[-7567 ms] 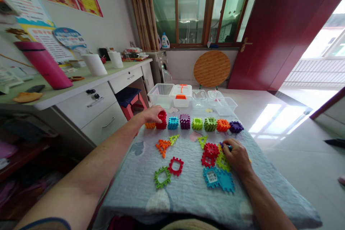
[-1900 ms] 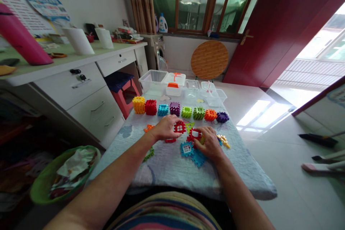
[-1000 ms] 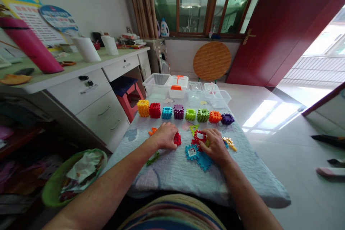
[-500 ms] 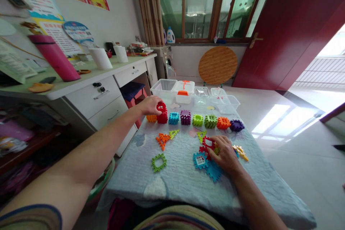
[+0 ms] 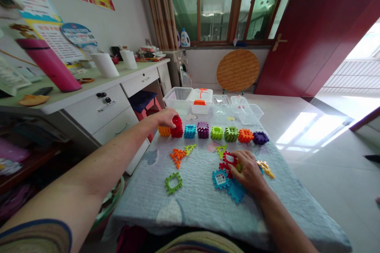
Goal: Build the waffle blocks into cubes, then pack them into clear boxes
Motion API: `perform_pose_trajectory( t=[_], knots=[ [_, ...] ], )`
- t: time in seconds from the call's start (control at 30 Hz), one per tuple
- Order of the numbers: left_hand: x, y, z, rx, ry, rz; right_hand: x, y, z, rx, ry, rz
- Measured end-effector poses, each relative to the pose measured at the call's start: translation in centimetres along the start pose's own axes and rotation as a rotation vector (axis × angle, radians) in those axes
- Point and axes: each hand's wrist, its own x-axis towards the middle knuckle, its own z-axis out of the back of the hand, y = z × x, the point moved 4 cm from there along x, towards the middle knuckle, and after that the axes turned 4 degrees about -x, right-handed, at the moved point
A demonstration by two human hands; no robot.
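Note:
My left hand [image 5: 166, 118] is closed at the top of a stack of red interlocking building pieces [image 5: 177, 127], its fingertips gripping the uppermost piece. My right hand [image 5: 248, 169] rests over a loose pile, thumb and fingers bent around the edge of a red square building piece [image 5: 225, 158]. Blue building pieces [image 5: 221, 179] lie just left of and below that hand, partly overlapping. Yellow pieces [image 5: 265, 168] show beyond its right side. A yellow-green triangle piece [image 5: 221, 150] lies above the pile. What sits under my right palm is hidden.
Stacks of pieces stand in a row: yellow-orange [image 5: 164, 131], blue [image 5: 190, 131], purple [image 5: 203, 130], several more rightward. Orange triangles [image 5: 178, 157] and a green square frame [image 5: 173, 183] lie nearer. Clear plastic boxes [image 5: 177, 100] line the table's far end. A desk [image 5: 86, 104] stands left.
My left hand has lowered the red piece onto the red stack, where it now sits lined up. My right hand stays over the pile. The view has shifted slightly.

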Motion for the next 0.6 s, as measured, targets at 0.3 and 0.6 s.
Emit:
perform_pose_trajectory(
  t=[0.3,0.6],
  knots=[
    [0.2,0.0,-0.1,0.019,0.027,-0.002,0.0,0.2,0.0,-0.001,-0.007,0.002],
    [-2.7,-6.1,1.4,-0.041,-0.284,-0.197,0.0,0.7,0.6,0.068,0.012,-0.018]
  ],
)
